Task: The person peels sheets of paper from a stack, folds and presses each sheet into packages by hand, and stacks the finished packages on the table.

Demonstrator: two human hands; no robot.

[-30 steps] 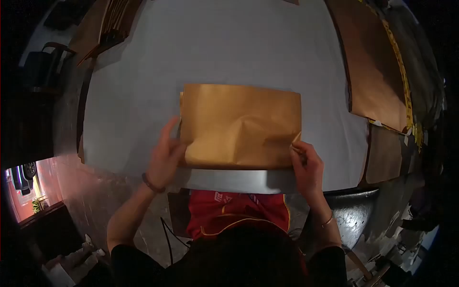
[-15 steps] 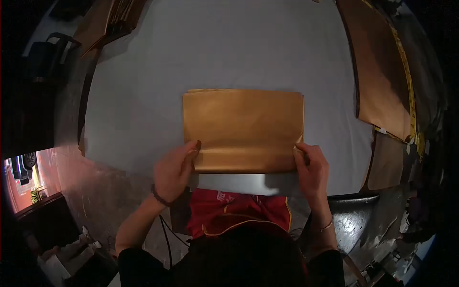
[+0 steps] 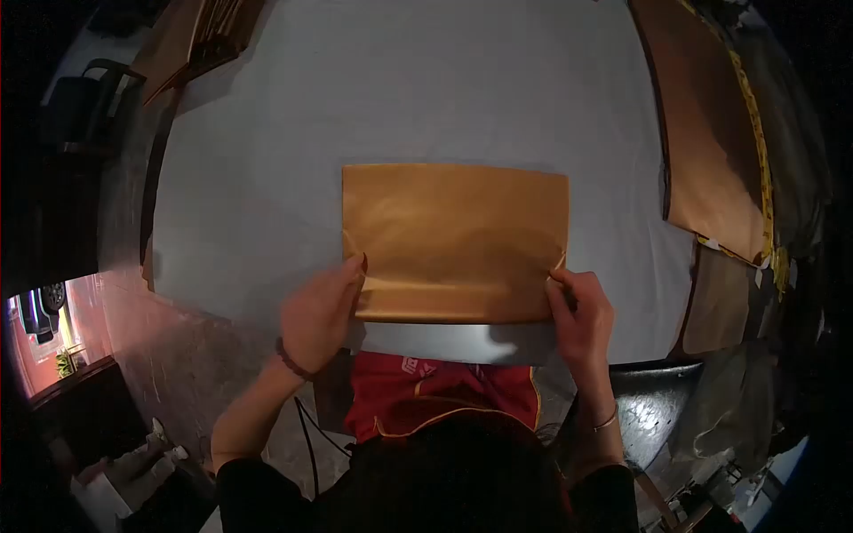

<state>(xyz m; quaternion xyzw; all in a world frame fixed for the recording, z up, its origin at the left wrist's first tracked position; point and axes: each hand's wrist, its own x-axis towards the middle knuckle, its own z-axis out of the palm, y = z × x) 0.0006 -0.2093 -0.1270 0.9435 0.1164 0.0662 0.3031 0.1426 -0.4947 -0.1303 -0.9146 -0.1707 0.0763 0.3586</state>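
A folded sheet of golden-brown kraft paper (image 3: 455, 213) lies on the grey-white cloth of the table (image 3: 426, 98), right before me. Its near edge is bent into a rounded fold with a bright band along it. My left hand (image 3: 318, 309) pinches the paper at its lower left side, thumb and fingers closed on the edge. At the lower right side my right hand (image 3: 582, 311) grips it in the same way. Small creases run up from both pinched spots. How many layers the paper has cannot be made out.
A stack of folded brown paper (image 3: 209, 40) stands at the far left. Along the right side lie large brown sheets (image 3: 711, 133) with a yellow measuring tape (image 3: 753, 115). A black, shiny seat (image 3: 649, 409) is below the table's right front edge. A red apron (image 3: 444, 391) covers my lap.
The paper's far edges now line up as one, where a second layer stuck out at the upper left before. My left hand has moved slightly left and up, still pinching.
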